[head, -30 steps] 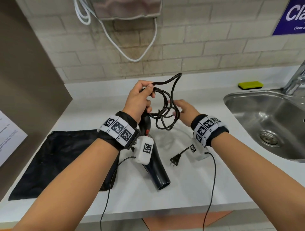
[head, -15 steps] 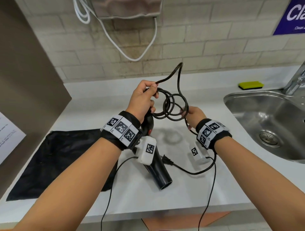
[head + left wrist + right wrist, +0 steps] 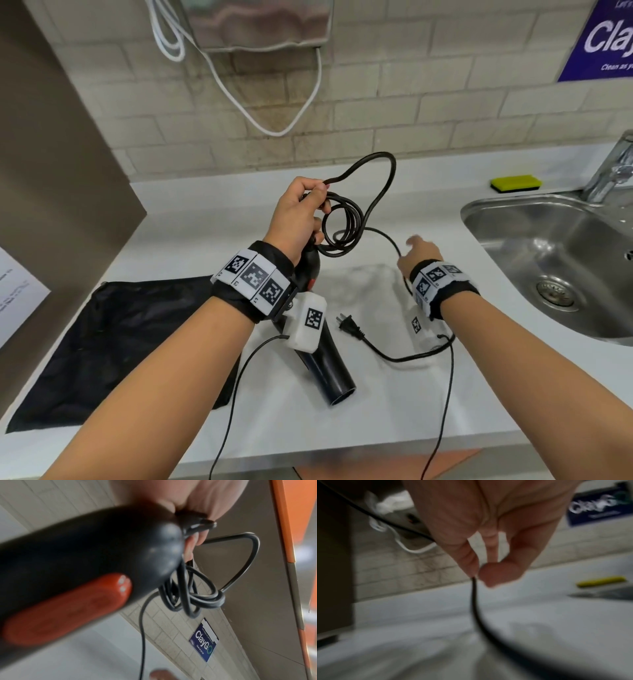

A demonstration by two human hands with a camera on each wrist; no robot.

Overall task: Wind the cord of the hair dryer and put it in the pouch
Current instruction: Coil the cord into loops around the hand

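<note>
A black hair dryer (image 3: 323,363) with an orange switch (image 3: 68,608) hangs nozzle-down over the white counter. My left hand (image 3: 298,216) grips its handle end together with several coils of black cord (image 3: 342,222); one larger loop sticks up behind. My right hand (image 3: 416,253), to the right and lower, pinches the loose cord (image 3: 475,601) between thumb and forefinger. From there the cord trails down to the plug (image 3: 347,325) lying on the counter. The black pouch (image 3: 120,342) lies flat at the left, partly behind my left forearm.
A steel sink (image 3: 555,260) with a tap (image 3: 613,168) fills the right side. A yellow sponge (image 3: 515,182) sits at the back behind it. A brown panel (image 3: 51,171) stands at the left. A white cable (image 3: 260,113) hangs on the tiled wall.
My right hand left the coils and slid right and down along the loose cord. The plug shifted right on the counter. The left hand kept its grip on handle and coils.
</note>
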